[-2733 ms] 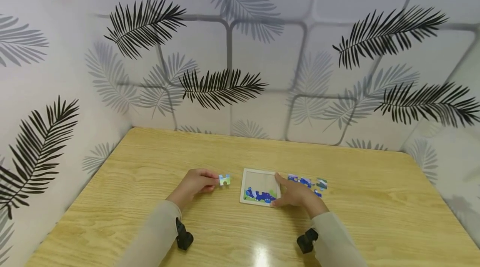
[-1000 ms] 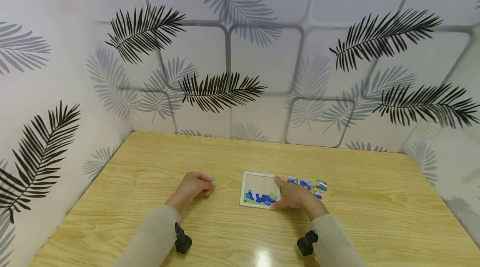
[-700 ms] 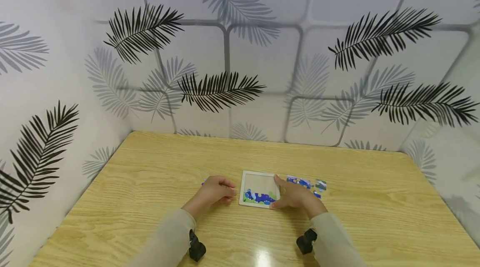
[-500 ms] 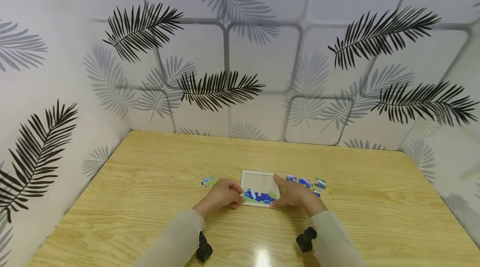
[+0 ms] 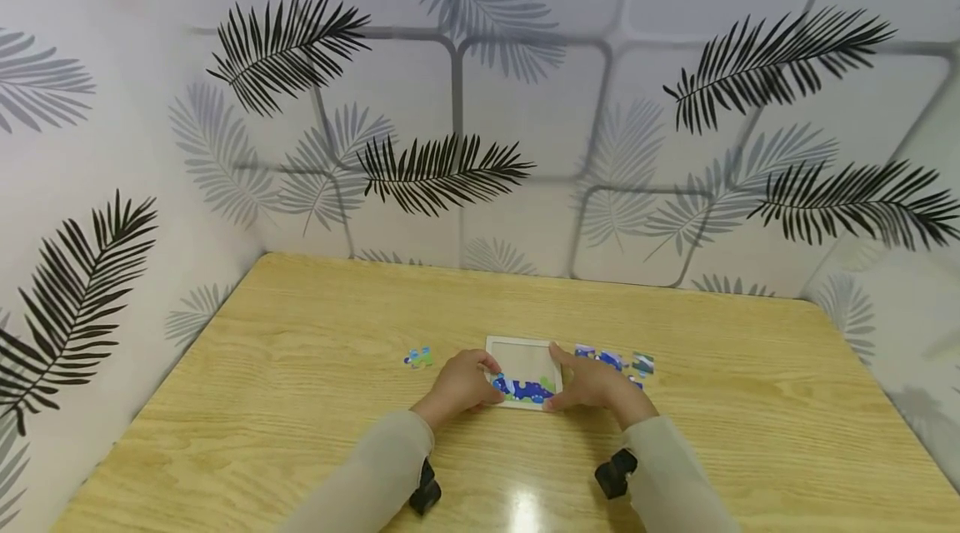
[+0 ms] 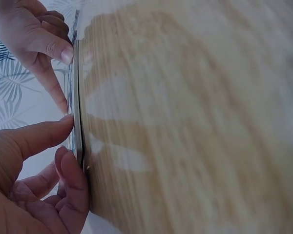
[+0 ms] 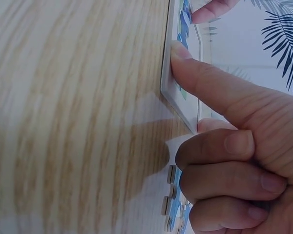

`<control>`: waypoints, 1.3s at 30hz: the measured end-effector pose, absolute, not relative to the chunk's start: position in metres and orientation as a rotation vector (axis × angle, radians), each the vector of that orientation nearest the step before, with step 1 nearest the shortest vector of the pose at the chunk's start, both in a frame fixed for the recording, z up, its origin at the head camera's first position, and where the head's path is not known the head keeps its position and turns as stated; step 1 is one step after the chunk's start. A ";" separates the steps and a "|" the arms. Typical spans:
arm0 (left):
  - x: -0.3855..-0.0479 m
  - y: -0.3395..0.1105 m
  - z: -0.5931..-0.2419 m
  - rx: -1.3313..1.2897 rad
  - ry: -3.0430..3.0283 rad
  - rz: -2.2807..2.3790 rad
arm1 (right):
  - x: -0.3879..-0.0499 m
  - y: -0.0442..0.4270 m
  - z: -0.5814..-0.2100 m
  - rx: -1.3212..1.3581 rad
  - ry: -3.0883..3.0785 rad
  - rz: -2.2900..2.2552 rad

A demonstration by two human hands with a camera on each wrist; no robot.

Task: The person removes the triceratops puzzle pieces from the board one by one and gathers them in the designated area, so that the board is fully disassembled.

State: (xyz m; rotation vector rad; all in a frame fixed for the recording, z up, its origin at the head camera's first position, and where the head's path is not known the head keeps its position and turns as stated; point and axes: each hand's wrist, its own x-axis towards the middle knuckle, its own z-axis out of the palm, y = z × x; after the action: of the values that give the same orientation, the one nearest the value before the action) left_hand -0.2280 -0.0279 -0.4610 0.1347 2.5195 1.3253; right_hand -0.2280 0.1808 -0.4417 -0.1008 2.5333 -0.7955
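A pale, square-framed jigsaw tray (image 5: 522, 341) lies on the table, with joined blue and green pieces (image 5: 525, 390) along its near side. My left hand (image 5: 461, 381) is at the tray's left side, thumb over the near left corner and fingers curled at the border; the left wrist view shows the thumb tip (image 6: 63, 124) on the tray's edge. My right hand (image 5: 596, 386) grips the right side, forefinger at the far corner and thumb (image 7: 205, 78) at the near corner. Its other fingers are curled under the palm.
A few blue and green jigsaw pieces (image 5: 418, 357) lie left of the tray. Several loose pieces (image 5: 611, 359) lie to its right, partly hidden by my right hand. The wooden table (image 5: 315, 308) meets a leaf-patterned wall (image 5: 525, 225) at the back.
My left hand first holds a jigsaw piece, lets it go on the table left of the tray, then moves right to the tray's left side. The right hand stays on the tray.
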 end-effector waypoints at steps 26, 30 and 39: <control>-0.229 -0.022 -0.457 0.088 2.560 1.255 | -0.227 0.171 -0.439 -0.130 2.609 -0.708; -0.229 -0.022 -0.457 0.077 2.555 1.257 | -0.223 0.162 -0.438 -0.020 2.663 -0.670; -0.228 -0.021 -0.461 0.081 2.551 1.302 | -0.221 0.157 -0.438 0.071 2.687 -0.651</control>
State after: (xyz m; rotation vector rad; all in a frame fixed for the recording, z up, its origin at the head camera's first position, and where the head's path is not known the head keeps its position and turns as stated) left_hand -0.2280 -0.0212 -0.4611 0.0809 2.5507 1.3017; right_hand -0.2207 0.1574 -0.4379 0.0712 2.6868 -0.6510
